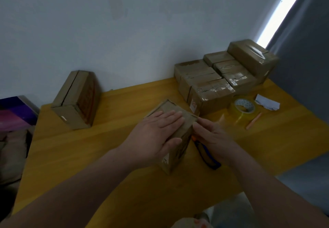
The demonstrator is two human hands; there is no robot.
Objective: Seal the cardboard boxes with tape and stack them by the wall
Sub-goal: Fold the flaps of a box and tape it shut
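While the left hand [156, 131] lies flat and released on the middle box [167, 107], the right hand [211, 137] beside it shows no clear grip; right of that box stand seven taped boxes [211, 92] and one tape roll [243, 107].

- Yellow wooden table [71, 147], its far edge against the wall.
- Cardboard box [170, 106] in the near middle.
- Untaped box [76, 99] far left.
- Cluster of taped boxes [213, 81] far right.
- Clear tape roll [243, 108], orange stick [253, 121] and white paper scrap [267, 103] at right.
- Blue-handled tool [208, 160] just right of the middle box.
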